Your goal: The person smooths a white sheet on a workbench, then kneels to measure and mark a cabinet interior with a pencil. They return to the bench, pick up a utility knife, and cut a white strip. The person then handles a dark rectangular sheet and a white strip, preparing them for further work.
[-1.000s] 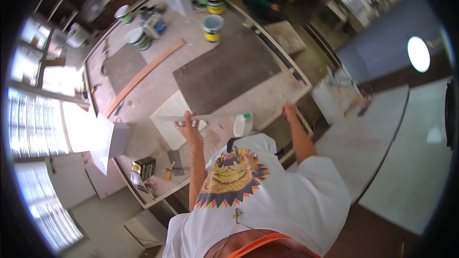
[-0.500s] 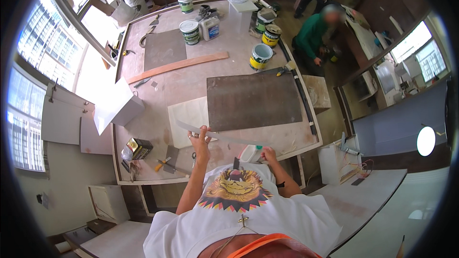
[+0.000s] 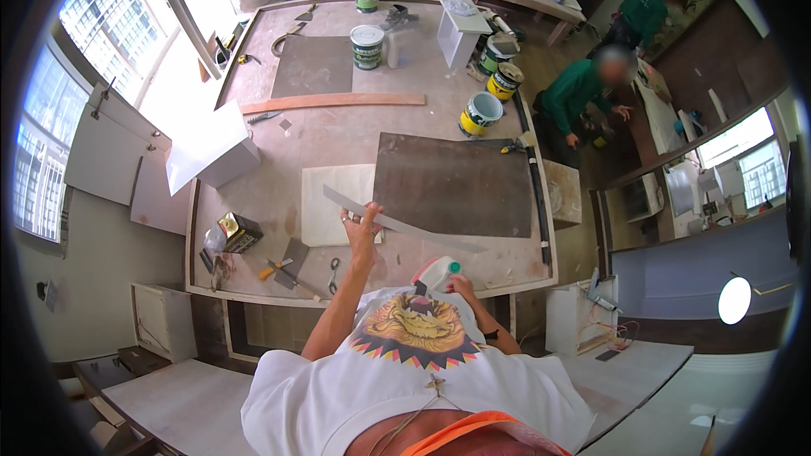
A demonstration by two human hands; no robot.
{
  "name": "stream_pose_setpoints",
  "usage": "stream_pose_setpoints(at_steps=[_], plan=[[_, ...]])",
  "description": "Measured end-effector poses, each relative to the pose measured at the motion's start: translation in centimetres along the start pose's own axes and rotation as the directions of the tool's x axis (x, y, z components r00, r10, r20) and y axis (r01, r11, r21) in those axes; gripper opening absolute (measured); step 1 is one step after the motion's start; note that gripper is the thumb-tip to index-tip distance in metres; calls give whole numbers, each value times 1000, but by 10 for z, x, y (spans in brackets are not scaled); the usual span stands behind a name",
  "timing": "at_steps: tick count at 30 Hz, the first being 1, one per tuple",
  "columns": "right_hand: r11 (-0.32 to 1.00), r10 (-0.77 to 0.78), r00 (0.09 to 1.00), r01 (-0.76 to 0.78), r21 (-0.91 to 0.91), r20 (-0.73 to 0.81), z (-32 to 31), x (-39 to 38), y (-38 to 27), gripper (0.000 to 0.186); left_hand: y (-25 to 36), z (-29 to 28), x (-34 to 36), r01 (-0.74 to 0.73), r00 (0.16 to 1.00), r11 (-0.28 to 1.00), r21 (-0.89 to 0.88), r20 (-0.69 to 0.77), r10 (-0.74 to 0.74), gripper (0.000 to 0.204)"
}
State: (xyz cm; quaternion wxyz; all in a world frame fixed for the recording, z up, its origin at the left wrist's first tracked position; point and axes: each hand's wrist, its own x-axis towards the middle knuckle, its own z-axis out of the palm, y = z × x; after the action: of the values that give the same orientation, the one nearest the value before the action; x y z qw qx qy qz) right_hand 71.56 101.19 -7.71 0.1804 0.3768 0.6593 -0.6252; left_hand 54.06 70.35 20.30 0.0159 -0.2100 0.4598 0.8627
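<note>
Left hand [image 3: 361, 224] held a long thin grey strip [image 3: 397, 222] by its left part, fingers closed on it, above the worktable [image 3: 253, 118]. Right hand [image 3: 460, 285] was closed around a white bottle [image 3: 438, 271] with a green cap, at the near edge of the table, just below the dark panel [image 3: 456, 184]. The strip lay across the lower left corner of this panel and over the pale board [image 3: 334, 203] beside it.

As I judge it, the step in hand was preparing the strip for gluing. The next move would call for bringing the bottle tip to the strip while keeping the strip level.

Beyond the panel, at its far right corner, stood a yellow tin [image 3: 480, 113] with a white inside. Further behind it were more round tins [image 3: 367, 35] with white and green labels, and a white box [image 3: 460, 27]. Left of the panel, near the table edge, lay a small dark and yellow can [image 3: 239, 231]. Further left and behind was a white folded sheet [image 3: 207, 142]. A wooden batten [image 3: 334, 102] lay across the table behind the panel.
</note>
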Motion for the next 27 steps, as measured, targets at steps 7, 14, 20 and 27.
stream_pose_setpoints(at_steps=[7, 14, 20, 27], plan=[[956, -151, 987, 160, -246, 55, -6, 2, -2, 32, -4, -9, 1, -15, 1000, 998, -57, -25, 13, 92], [980, -42, 999, 40, -192, -6, 12, -20, -36, 32, 4, -19, 5, -44, 998, 998, -55, -42, 42, 98], [978, -54, 998, 58, -201, 23, 11, -17, -38, 34, 14, -12, 9, -38, 999, 998, -47, -39, 37, 98], [962, -183, 936, 234, -141, 301, 15, -38, -102, 40, 19, -9, 10, -81, 994, 992, -100, -80, 73, 97]])
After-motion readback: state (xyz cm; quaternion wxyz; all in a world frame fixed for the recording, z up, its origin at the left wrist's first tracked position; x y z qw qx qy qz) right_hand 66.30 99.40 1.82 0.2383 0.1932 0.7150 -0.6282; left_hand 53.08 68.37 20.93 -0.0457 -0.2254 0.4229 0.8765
